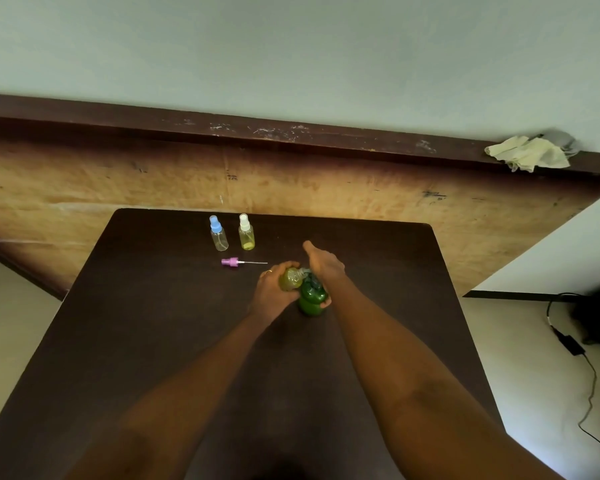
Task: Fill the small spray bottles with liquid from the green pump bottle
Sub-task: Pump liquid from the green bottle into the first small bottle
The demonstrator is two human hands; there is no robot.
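L hand (273,289) curled round small spray bottle (289,279), prob. light & slick, grip mid-body; R hand (324,264) clasps green pump bottle (310,300).

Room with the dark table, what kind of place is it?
Probably a plain room in a home, though I can't be sure: a dark table against a worn wooden board, a bare pale wall, and a charger cable on the floor.

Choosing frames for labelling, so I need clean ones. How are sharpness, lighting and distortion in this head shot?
Head view: wide-angle bend slants the table edges and the ledge; the left hand on the small spray bottle and the right hand on the green pump bottle look slightly soft; deep shadow swallows the table's near end.
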